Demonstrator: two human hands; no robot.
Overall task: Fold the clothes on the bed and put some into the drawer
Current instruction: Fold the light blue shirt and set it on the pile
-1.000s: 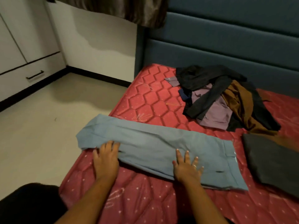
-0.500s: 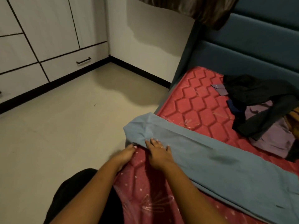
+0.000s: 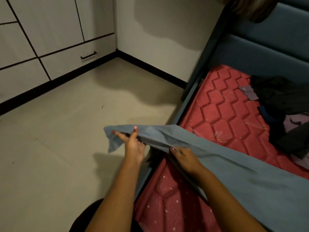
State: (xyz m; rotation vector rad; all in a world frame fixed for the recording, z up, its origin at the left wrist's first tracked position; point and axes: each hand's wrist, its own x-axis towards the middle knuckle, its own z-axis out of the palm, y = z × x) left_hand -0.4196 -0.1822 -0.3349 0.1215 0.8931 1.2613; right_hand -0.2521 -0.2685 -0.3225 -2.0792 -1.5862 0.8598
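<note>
Light blue trousers (image 3: 234,164) stretch across the red mattress (image 3: 225,114), their leg end lifted off the bed's left edge over the floor. My left hand (image 3: 133,144) pinches that leg end from below, thumb on top of the cloth. A little to its right my right hand (image 3: 184,156) grips the near edge of the same leg, fingers tucked under the fabric. A heap of dark, purple and navy clothes (image 3: 284,111) lies at the right edge. A white drawer with a black handle (image 3: 88,55) sits low in the wardrobe at the back left.
The beige floor (image 3: 58,139) spreads to the left between bed and wardrobe. A blue padded headboard (image 3: 267,51) rises behind the mattress. White wardrobe doors (image 3: 41,22) line the far left wall. My dark-clothed knee (image 3: 87,218) shows at the bottom.
Both hands have gone from pressing the trousers flat to the leg end at the left, taken hold of it and lifted it off the mattress. The view has swung left.
</note>
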